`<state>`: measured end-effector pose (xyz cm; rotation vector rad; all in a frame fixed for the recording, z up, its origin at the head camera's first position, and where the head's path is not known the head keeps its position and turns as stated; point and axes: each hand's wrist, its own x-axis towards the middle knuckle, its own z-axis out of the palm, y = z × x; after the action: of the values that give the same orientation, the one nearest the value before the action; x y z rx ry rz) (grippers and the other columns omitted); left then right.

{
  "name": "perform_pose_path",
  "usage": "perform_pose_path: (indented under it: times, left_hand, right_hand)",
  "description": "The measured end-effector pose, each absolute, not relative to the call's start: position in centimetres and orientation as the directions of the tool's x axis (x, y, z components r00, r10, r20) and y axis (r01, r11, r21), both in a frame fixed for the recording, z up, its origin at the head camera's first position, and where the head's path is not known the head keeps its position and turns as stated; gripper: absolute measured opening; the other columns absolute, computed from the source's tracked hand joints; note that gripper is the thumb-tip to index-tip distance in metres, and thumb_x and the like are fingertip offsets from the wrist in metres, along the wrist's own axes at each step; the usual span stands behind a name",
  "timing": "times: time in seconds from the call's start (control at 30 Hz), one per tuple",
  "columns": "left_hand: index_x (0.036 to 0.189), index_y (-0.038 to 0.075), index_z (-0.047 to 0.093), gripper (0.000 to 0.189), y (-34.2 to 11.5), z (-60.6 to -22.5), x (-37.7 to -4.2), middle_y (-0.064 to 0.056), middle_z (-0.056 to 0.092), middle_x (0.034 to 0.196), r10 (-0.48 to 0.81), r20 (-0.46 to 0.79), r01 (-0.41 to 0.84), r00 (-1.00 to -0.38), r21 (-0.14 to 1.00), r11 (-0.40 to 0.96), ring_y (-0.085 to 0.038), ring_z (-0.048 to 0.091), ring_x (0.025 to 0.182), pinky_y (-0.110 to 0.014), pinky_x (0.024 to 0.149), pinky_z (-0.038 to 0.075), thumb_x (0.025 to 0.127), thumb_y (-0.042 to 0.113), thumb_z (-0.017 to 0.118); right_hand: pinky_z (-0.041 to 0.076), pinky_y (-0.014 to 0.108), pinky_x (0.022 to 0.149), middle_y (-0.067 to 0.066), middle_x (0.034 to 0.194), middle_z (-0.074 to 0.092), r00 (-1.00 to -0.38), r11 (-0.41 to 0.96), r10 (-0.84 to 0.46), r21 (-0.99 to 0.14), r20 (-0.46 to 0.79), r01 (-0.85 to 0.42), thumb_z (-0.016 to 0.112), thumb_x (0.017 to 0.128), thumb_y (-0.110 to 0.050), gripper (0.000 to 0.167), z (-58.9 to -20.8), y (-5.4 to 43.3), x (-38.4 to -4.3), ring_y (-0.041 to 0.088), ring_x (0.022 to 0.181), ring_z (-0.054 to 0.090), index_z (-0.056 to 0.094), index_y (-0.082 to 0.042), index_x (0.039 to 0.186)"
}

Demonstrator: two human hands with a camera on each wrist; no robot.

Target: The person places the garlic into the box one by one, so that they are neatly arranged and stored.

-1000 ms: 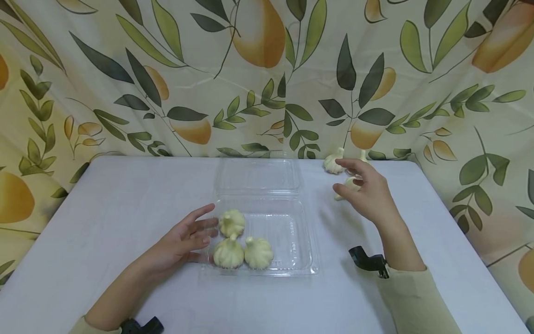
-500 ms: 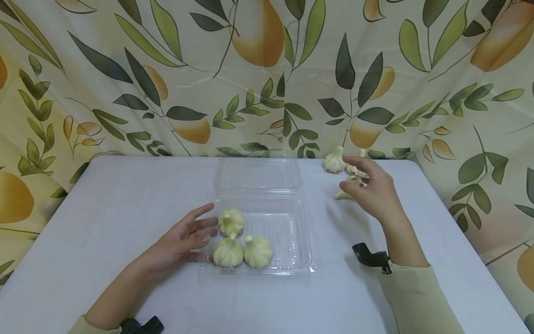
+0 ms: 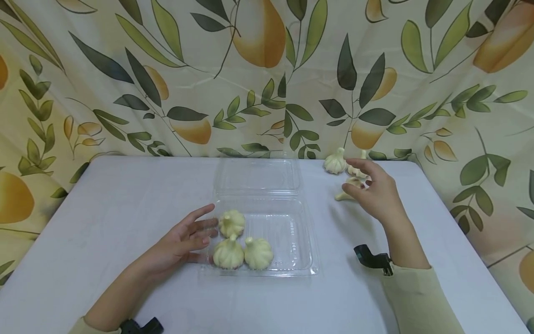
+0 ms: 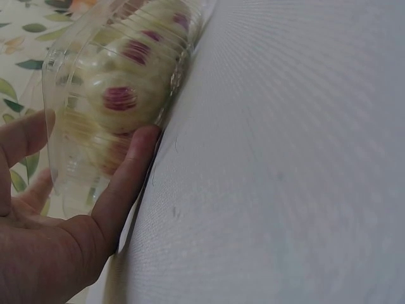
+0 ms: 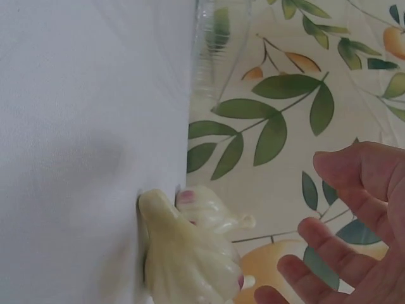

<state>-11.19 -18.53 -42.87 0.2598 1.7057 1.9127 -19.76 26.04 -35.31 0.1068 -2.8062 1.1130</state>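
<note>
Head view: the open box (image 3: 312, 241) lies on the worktop (image 3: 125, 208), three garlic bulbs (image 3: 258, 253) grouped toward its left. The left hand (image 3: 183, 240), fingers extended, meets its left wall. The right hand (image 3: 377, 191), fingers spread, hovers beside three loose bulbs (image 3: 335, 162), far right.

Left wrist view: fingers rest against the box, presumably to steady it.

Right wrist view: the right hand grips nothing; its spread presumably gives clearance around a bulb.
</note>
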Motion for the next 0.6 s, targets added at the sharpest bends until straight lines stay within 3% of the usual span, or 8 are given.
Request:
perform_pose_path:
  times: [0.4, 0.6]
  left_hand:
    - [0.16, 0.027, 0.014, 0.072, -18.49, -42.88, -11.2, -0.015, 0.023, 0.161, 0.525, -0.212, -0.273, -0.824, 0.961, -0.039, -0.041, 0.026, 0.146, -0.052, 0.096, 0.049, 0.102, 0.008, 0.052]
    - [0.16, 0.027, 0.014, 0.072, -18.51, -42.85, -11.2, -0.015, 0.022, 0.161, 0.529, -0.208, -0.268, -0.823, 0.963, -0.039, -0.042, 0.026, 0.146, -0.052, 0.096, 0.049, 0.102, 0.008, 0.052]
  right_hand:
    - [0.037, 0.066, 0.098, 0.019, 0.15, 0.046, -0.986, 0.747, 0.001, -0.655, 0.168, -0.111, 0.073, 0.087, -0.012, 0.061, -35.47, 26.66, -19.71, 0.043, 0.138, 0.039, 0.051, -0.015, 0.144]
    - [0.029, 0.069, 0.106, 0.02, 0.154, 0.041, -0.991, 0.767, 0.004, -0.636, 0.132, -0.081, 0.072, 0.088, -0.011, 0.062, -35.49, 27.02, -19.81, 0.044, 0.144, 0.031, 0.05, -0.015, 0.146]
